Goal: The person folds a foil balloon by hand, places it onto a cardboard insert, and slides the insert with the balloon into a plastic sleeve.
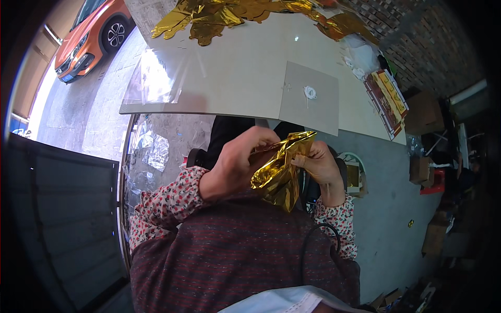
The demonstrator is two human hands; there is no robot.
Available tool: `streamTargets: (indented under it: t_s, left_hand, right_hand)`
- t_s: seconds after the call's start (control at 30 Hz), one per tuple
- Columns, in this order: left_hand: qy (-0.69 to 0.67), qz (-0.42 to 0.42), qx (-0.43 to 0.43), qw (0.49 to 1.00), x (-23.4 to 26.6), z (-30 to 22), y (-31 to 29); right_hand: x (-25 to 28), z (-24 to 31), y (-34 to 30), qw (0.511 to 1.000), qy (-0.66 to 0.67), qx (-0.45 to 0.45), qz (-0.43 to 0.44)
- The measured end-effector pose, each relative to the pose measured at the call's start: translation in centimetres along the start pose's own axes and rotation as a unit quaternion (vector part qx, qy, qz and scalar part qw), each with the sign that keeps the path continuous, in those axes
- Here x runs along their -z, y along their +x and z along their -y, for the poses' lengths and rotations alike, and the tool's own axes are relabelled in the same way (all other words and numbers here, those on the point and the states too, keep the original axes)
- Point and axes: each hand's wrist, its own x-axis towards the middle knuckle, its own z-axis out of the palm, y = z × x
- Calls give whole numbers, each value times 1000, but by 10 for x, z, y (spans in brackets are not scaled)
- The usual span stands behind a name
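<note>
Above my lap, close to the table's front edge, a crumpled piece of shiny gold foil [279, 180] is between my two hands. My left hand [236, 163] is closed at the foil's upper left, and its fingertips are partly hidden behind the folds. On the other side, my right hand [322, 166] pinches the foil's right edge between thumb and fingers. The foil's lower end hangs down in loose folds. Whether it is a deflated balloon or a bag I cannot tell.
Several flat gold foil shapes [201, 21] lie along the far side of the pale table [235, 68]. Clear plastic film [154, 78] is at its left, a grey board [292, 99] with a white string coil [310, 93] at its front, and a printed brown-yellow package [386, 99] at right.
</note>
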Motion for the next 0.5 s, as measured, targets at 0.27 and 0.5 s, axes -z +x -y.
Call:
streamTargets:
  t_s: [0.27, 0.5]
  left_hand:
    - [-272, 16, 190, 943, 0, 11, 4]
    - [-232, -76, 126, 962, -15, 21, -4]
  right_hand:
    - [3, -7, 1, 998, -2, 44, -48]
    - [4, -9, 2, 997, 15, 56, -58]
